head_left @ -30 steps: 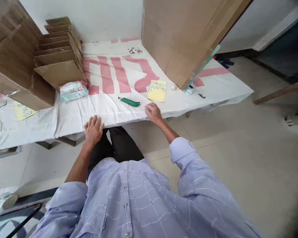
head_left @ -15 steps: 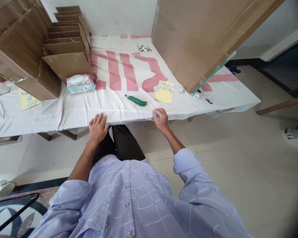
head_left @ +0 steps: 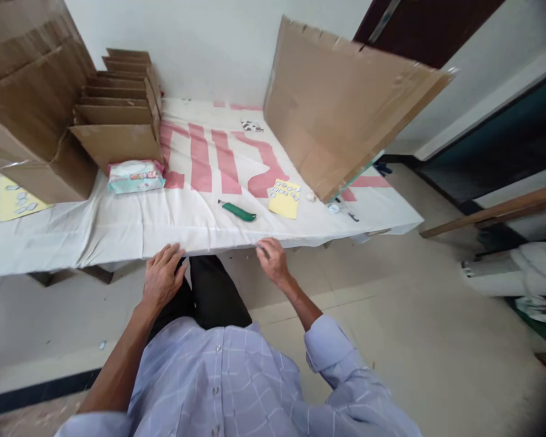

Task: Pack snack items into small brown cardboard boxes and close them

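Left hand [head_left: 161, 282] lies open, fingers spread, braced against the front edge of the white cloth [head_left: 131, 224]. Right hand [head_left: 273, 261], at its 3 o'clock, curls its fingers at the same hem; whether it pinches anything is unclear. A green cutter [head_left: 237, 210] lies within reach at its 11 o'clock.

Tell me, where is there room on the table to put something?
The cloth is bare between the wipes and the knife, and on the red letters behind. The left hand and right hand are near the front edge. It is crowded by the yellow sheet and pen.
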Available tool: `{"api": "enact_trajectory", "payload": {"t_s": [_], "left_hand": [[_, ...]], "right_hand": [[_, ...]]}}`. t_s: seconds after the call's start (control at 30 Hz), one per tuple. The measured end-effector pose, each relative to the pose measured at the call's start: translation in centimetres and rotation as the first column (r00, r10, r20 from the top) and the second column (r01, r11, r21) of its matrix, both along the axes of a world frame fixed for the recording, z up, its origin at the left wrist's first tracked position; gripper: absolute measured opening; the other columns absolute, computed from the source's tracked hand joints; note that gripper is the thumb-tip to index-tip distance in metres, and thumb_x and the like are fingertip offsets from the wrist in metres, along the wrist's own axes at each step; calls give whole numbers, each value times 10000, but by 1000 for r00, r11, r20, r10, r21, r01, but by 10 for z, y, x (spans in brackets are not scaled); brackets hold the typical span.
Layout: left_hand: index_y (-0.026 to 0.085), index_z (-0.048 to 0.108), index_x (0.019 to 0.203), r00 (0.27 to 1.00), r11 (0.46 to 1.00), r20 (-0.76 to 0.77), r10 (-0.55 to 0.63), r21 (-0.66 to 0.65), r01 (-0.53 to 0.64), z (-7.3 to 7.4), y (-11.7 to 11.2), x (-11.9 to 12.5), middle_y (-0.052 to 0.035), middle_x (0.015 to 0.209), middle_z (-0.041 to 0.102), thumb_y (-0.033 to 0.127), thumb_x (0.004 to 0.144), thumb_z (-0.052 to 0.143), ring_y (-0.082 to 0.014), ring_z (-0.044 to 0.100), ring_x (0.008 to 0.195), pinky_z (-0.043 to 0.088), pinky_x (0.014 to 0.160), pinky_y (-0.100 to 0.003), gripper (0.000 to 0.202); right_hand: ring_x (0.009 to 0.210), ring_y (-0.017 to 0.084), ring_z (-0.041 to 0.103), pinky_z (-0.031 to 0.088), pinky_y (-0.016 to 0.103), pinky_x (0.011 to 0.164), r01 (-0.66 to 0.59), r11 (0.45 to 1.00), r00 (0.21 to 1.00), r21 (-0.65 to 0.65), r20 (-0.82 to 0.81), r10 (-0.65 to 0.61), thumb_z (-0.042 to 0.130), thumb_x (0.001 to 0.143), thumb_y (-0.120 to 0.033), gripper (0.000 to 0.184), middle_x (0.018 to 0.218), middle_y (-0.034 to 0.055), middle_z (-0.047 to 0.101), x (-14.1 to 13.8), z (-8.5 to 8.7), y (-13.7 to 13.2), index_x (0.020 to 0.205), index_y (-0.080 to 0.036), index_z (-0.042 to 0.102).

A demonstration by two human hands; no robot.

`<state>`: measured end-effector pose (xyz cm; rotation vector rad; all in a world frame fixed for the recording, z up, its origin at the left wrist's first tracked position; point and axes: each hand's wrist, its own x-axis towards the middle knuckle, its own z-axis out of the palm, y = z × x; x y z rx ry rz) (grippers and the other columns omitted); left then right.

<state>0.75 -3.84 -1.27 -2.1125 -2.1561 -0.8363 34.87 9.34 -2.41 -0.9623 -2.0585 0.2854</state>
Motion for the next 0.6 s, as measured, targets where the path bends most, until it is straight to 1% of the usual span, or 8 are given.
{"api": "enact_trajectory", "payload": {"t_s": [0.1,0.17,0.23,0.3,0.37,0.43,0.53,0.6], "left_hand": [[215,790,1175,997,995,55,-59,87,55,2,1,-9,-130,1286,814,445,1068,519,-340,760,1210,579,1010,-469,371],[212,796,1136,995,990,85,-45,134,33,3,8,-19,-120,1169,832,479,1062,533,-328,787,1086,605,951,-452,382],[202,800,1110,995,986,94,-16,164,1,3,19,-29,-125,1109,829,503,1056,529,-338,785,1047,618,918,-456,408],[199,801,1081,995,985,95,-10,172,-6,2,30,-35,-128,1078,826,518,1047,523,-350,782,1045,624,893,-461,425],[204,797,1065,992,988,120,-28,155,9,-1,39,-37,-116,1063,826,520,1034,536,-339,785,1031,627,885,-447,411],[211,790,1058,983,992,180,-48,127,25,-5,44,-35,-102,1059,827,511,1020,564,-314,792,998,630,888,-426,378],[229,788,1031,950,994,308,-45,111,11,-6,45,-25,-83,1035,831,495,999,615,-284,796,932,643,914,-419,319],[247,793,1007,919,993,394,-11,109,-35,-2,40,-14,-73,1015,835,479,987,648,-280,798,916,654,923,-430,275]], "right_hand": [[1021,261,694,588,413,943,-122,992,992,39,43,120,589,1044,-201,200,1049,103,761,-10,2,-10,1117,-235,772],[1015,254,695,590,401,934,-152,986,986,62,75,148,581,1053,-208,204,1046,100,761,-9,6,-3,1125,-237,769],[1024,253,695,589,400,949,-90,994,992,54,97,84,565,1052,-224,209,1045,97,762,4,15,20,1095,-247,768],[1057,256,697,579,397,991,94,995,987,-13,133,-92,551,1040,-237,215,1066,101,767,28,29,57,1048,-248,766],[1101,257,696,559,386,1040,382,918,912,-110,205,-355,552,1017,-244,209,1132,118,768,58,47,103,1036,-231,760],[1182,279,676,533,414,1088,613,774,782,-158,264,-565,571,1003,-271,222,1265,157,744,88,63,150,1111,-201,752],[1213,328,658,530,488,1061,729,660,681,-183,282,-675,630,997,-358,270,1318,225,715,118,76,206,1146,-159,735],[1112,330,677,534,506,995,754,623,656,-210,293,-695,711,968,-415,268,1173,225,740,125,77,230,1017,-152,735]]}}
